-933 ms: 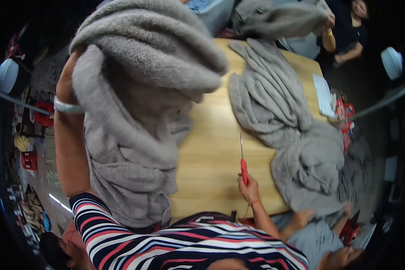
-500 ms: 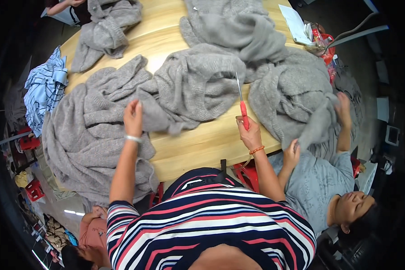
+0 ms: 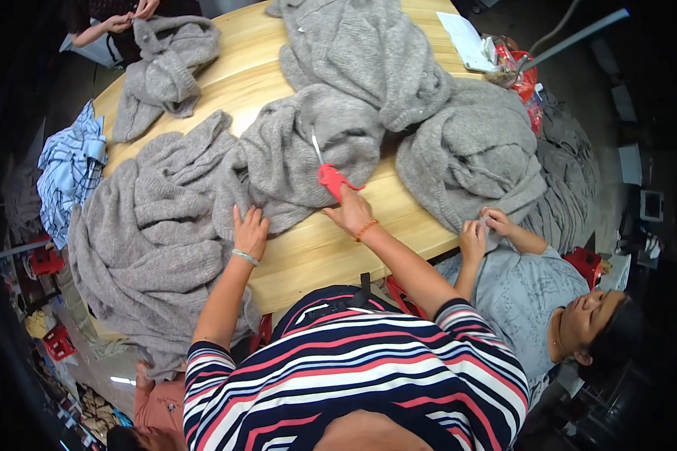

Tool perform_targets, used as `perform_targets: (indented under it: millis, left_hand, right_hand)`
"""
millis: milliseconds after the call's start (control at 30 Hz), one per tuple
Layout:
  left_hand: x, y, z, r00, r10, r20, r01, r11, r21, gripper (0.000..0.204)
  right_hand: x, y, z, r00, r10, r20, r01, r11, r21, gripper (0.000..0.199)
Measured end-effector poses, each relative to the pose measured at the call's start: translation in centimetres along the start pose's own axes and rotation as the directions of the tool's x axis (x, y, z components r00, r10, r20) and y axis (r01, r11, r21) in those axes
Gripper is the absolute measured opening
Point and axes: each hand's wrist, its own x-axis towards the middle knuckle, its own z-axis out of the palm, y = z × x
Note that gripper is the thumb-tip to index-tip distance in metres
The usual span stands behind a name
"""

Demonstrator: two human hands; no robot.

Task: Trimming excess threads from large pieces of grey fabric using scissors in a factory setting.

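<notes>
Red-handled scissors (image 3: 331,179) are in my right hand (image 3: 352,212), their thin metal blades pointing away over a grey knitted garment (image 3: 278,154). The blades look like one narrow line, so I cannot tell whether they are parted. My left hand (image 3: 250,231) rests with fingers spread on the near-left edge of that garment, where it meets a larger heap of grey knitwear (image 3: 150,225). A bracelet circles each of my wrists.
More grey knitwear (image 3: 361,56) lies at the far side of the wooden table (image 3: 308,270). On the right, a co-worker (image 3: 511,301) handles a grey garment (image 3: 470,150). Another person's hands (image 3: 132,15) work at the far left. Blue striped cloth (image 3: 71,169) hangs by the left edge.
My right hand has swung left with the scissors, now over the middle garment. My left hand has come down and spread on the knit. The co-worker's hands have drawn together.
</notes>
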Motion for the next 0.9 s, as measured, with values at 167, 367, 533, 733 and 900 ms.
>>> perform_targets:
  millis: [167,367,533,733,900]
  left_hand:
    - [-0.6,-1.2,-2.4,0.993,-0.05,0.111,0.067,0.986,-0.154,0.012]
    - [-2.0,-3.2,-10.9,0.845,-0.509,-0.167,0.252,0.653,-0.714,0.029]
    - [-1.2,-7.3,-19.2,0.72,-0.58,-0.382,0.087,0.621,-0.779,0.026]
    - [1.2,-15.1,-19.9,0.647,-0.657,-0.386,0.165,0.615,-0.771,0.025]
    - [4.2,-19.2,-16.8,0.569,-0.712,-0.411,0.134,0.573,-0.808,0.024]
  right_hand:
    - [1.7,1.4,2.0,0.99,0.126,0.06,-0.129,0.99,0.051,0.04]
    - [1.0,0.2,-9.1,0.953,0.124,0.275,-0.27,0.761,0.591,0.024]
    - [4.2,-1.0,-20.3,0.987,0.159,-0.009,-0.108,0.71,0.696,0.012]
    - [10.8,-1.0,-26.6,0.955,0.166,-0.246,0.069,0.681,0.729,0.016]
    - [13.0,-1.5,-25.3,0.928,0.126,-0.351,0.061,0.877,0.477,0.027]
